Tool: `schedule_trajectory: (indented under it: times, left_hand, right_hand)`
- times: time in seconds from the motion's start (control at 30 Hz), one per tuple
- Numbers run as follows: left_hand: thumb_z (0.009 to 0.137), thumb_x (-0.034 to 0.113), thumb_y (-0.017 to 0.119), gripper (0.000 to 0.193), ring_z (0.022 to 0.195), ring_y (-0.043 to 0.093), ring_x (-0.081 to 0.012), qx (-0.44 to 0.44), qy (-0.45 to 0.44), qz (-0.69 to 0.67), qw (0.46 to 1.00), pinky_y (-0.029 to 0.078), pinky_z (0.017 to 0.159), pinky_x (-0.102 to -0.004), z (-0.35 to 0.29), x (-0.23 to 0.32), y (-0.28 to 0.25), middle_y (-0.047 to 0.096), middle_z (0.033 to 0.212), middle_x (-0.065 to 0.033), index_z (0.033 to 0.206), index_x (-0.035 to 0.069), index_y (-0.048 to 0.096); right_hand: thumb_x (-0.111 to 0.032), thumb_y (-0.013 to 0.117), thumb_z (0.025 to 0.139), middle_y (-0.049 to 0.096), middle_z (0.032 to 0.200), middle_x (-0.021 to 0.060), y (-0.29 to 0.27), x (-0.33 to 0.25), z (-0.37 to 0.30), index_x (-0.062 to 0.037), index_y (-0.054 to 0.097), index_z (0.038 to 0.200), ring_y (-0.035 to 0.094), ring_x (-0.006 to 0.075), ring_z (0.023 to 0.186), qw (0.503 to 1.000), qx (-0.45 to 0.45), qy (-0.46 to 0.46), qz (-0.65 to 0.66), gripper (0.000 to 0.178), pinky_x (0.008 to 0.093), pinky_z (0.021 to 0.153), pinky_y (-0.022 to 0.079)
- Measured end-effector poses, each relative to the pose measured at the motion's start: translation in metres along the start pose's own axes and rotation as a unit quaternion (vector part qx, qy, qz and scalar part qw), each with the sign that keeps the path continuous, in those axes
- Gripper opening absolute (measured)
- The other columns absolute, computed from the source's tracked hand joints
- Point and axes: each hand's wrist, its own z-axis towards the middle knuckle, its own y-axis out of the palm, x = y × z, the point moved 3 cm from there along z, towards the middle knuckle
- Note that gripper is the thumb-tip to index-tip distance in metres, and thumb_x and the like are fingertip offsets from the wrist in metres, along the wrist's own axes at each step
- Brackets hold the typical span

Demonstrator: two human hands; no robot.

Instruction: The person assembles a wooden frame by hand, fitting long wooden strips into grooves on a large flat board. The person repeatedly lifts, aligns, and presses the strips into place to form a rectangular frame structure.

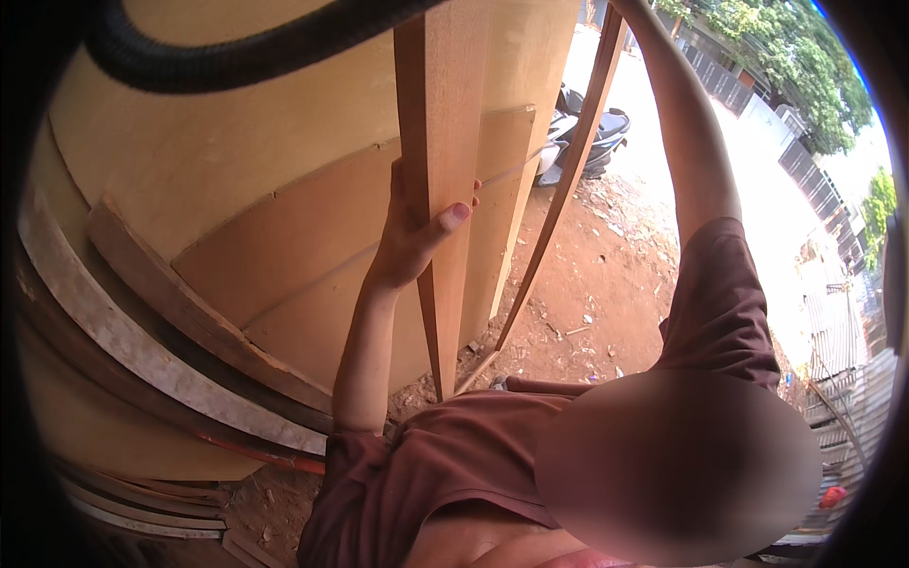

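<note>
My left hand [417, 232] grips a long, smooth brown wooden post [453, 123] at about chest height. Its thumb lies across the near face, and the fingertips come round the far edge. The post stands nearly upright, and its top runs out of the picture. To the right of it leans a slimmer wooden post [561, 194]; a thin strip of wood [476, 372] lies between their lower ends. Raised high, my right arm [696, 142] reaches to the top edge beside the slimmer post's upper end. The right hand itself is cut off by the frame.
Large tan boards [237, 123] stand behind the posts. Curved-looking planks [170, 350] lean at the left, with more stacked lengths [142, 511] below. Beyond lie reddish dirt ground [578, 284] with litter, and a parked scooter [592, 142]. A black hose [237, 62] crosses the top left.
</note>
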Motion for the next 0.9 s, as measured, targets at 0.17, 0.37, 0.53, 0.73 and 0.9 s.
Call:
schedule_trajectory:
  times: [0.17, 0.37, 0.53, 0.73, 0.9]
  left_hand:
    - [0.094, 0.018, 0.070, 0.062, 0.106, 0.067, -0.0254, 0.013, -0.008, -0.008, 1.000, 0.056, 0.095, -0.0420, -0.005, 0.007, 0.021, 0.064, 0.119, -0.0209, 0.138, 0.003, 0.030]
    - [0.086, 0.027, 0.071, 0.065, 0.100, 0.070, -0.0277, 0.054, -0.025, 0.023, 0.998, 0.058, 0.091, -0.0438, -0.012, 0.013, 0.044, 0.067, 0.115, -0.0231, 0.138, -0.004, 0.045]
    - [0.087, 0.021, 0.069, 0.068, 0.103, 0.069, -0.0290, 0.042, -0.023, 0.010, 0.999, 0.057, 0.092, -0.0449, -0.012, 0.009, 0.049, 0.065, 0.119, -0.0246, 0.143, 0.001, 0.037]
    - [0.089, 0.018, 0.068, 0.069, 0.108, 0.068, -0.0296, 0.025, -0.016, 0.001, 1.000, 0.058, 0.092, -0.0457, 0.013, -0.006, 0.052, 0.064, 0.118, -0.0206, 0.144, 0.005, 0.028]
    - [0.089, 0.023, 0.066, 0.064, 0.100, 0.069, -0.0276, -0.007, -0.036, 0.034, 0.999, 0.058, 0.087, -0.0449, 0.023, -0.007, 0.048, 0.065, 0.112, -0.0189, 0.140, 0.003, 0.033]
  right_hand:
    - [-0.073, 0.020, 0.103, 0.068, 0.079, 0.0186, -0.024, -0.082, -0.038, -0.0006, 0.076, 0.107, 0.067, 0.0278, 0.086, 0.997, -0.067, -0.013, -0.036, 0.092, 0.0424, 0.084, 0.049]
    - [-0.048, 0.043, 0.107, 0.062, 0.079, 0.0184, -0.031, -0.173, -0.069, 0.0018, 0.066, 0.103, 0.061, 0.0384, 0.077, 0.881, -0.052, -0.437, 0.170, 0.055, 0.0437, 0.078, 0.047]
    - [-0.051, 0.031, 0.110, 0.055, 0.061, 0.0056, -0.060, -0.044, -0.036, -0.0001, 0.068, 0.089, 0.054, 0.0158, 0.055, 0.976, -0.016, -0.189, 0.107, 0.066, 0.0351, 0.055, 0.044]
    - [-0.040, 0.044, 0.110, 0.068, 0.075, 0.0135, -0.046, -0.090, -0.049, -0.0008, 0.070, 0.089, 0.065, 0.0260, 0.066, 0.967, -0.053, -0.204, 0.143, 0.051, 0.0370, 0.062, 0.049]
    - [-0.029, 0.049, 0.108, 0.070, 0.095, 0.0223, -0.010, -0.175, -0.075, 0.0007, 0.069, 0.113, 0.068, 0.0375, 0.087, 0.898, 0.037, -0.381, 0.215, 0.036, 0.0429, 0.081, 0.051]
